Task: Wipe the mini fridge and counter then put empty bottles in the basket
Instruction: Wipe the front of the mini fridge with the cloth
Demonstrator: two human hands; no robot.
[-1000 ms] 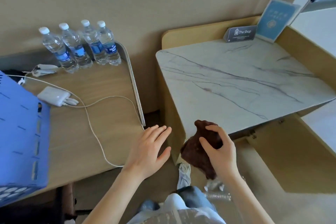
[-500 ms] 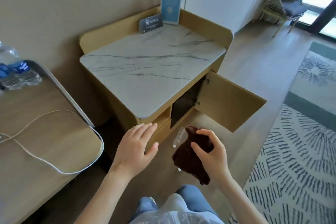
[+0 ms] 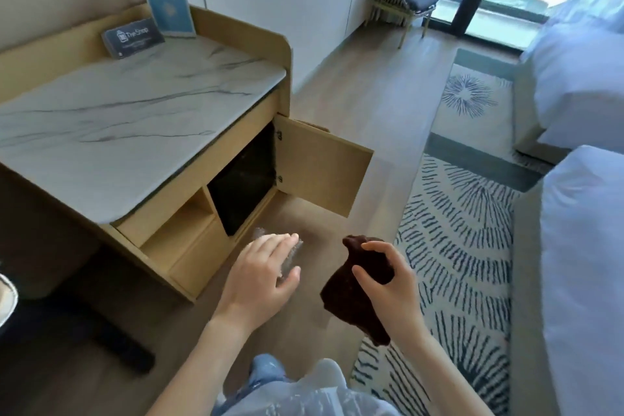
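Observation:
My right hand (image 3: 388,284) grips a dark brown cloth (image 3: 351,297) that hangs down over the wooden floor. My left hand (image 3: 261,275) is open, fingers spread, hovering above a clear empty bottle (image 3: 292,252) lying on the floor, mostly hidden by the hand. The black mini fridge (image 3: 243,179) sits inside the wooden cabinet, behind an open cabinet door (image 3: 320,167). The marble counter (image 3: 128,118) tops the cabinet, up and to the left of both hands. No basket shows in this view.
A dark "The Shop" sign (image 3: 133,37) and a blue card (image 3: 167,3) stand at the counter's back. A patterned rug (image 3: 449,246) lies to the right, with white beds (image 3: 584,246) beyond. A chair (image 3: 405,0) stands by the window.
My view has swung right, away from the desk with the water bottles and blue basket, toward the cabinet front. Both hands have moved lower, in front of the open fridge compartment, the cloth still held.

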